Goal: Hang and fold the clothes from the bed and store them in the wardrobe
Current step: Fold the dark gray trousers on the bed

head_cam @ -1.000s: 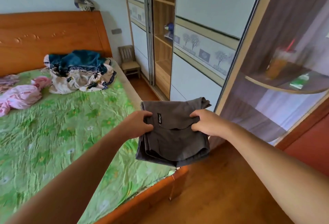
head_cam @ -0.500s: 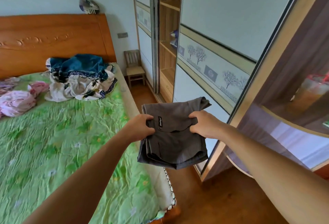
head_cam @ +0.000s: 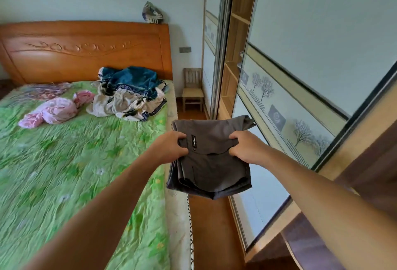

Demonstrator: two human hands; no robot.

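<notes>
A folded pair of grey trousers hangs in the air over the gap between the bed and the wardrobe. My left hand grips its left edge and my right hand grips its right edge. On the bed with its green cover lie a pink garment and a heap of blue and cream clothes near the headboard. The wardrobe stands to the right, its sliding door pushed aside on an open section with wooden shelves.
A small wooden chair stands in the far corner between bed and wardrobe. A narrow strip of wooden floor runs along the bed's right side. A dark curved shelf unit sits at the lower right.
My view has swung left and moved forward along the bed towards the open wardrobe section. Both hands keep the same grip on the folded trousers.
</notes>
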